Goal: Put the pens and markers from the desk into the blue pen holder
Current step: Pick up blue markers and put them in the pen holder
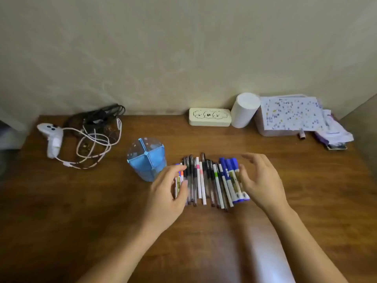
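A row of several pens and markers (210, 180) lies side by side on the wooden desk (102, 201), with blue-capped markers (231, 170) at its right end. The blue pen holder (145, 158), divided into four compartments, stands upright just left of the row and looks empty. My left hand (169, 190) rests over the left end of the row, fingers apart and touching the outer pens. My right hand (259, 180) hovers at the right end beside the blue markers, fingers spread and holding nothing.
White and black cables (95, 135) and a white controller (52, 137) lie at the back left. Along the wall stand a cream case (210, 117), a white cylinder (244, 113) and a box with dotted paper (289, 115); loose papers (334, 133) lie far right.
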